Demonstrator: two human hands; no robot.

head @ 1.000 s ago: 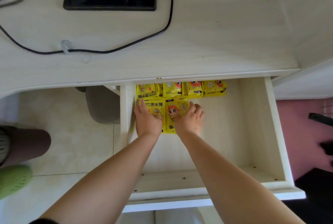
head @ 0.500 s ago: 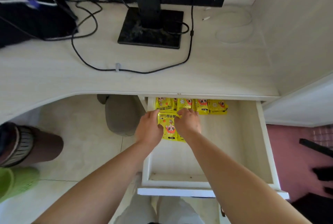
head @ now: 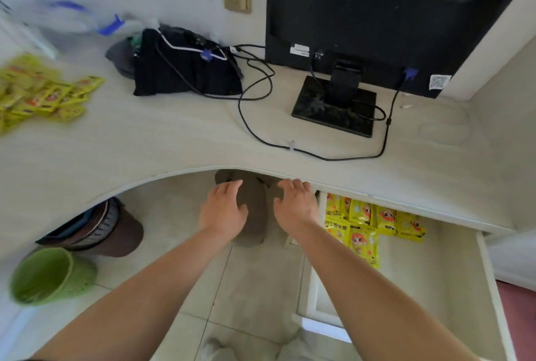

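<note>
Yellow packets (head: 362, 233) lie flat in the drawer (head: 435, 288). My left hand (head: 223, 209) and right hand (head: 294, 206) are out now, fingers loose, empty, ready for more.

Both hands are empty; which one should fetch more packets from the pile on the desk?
Left, probably. The left hand is open, empty and on the side of the yellow packet pile at far left; the right hand hovers beside the drawer.
</note>
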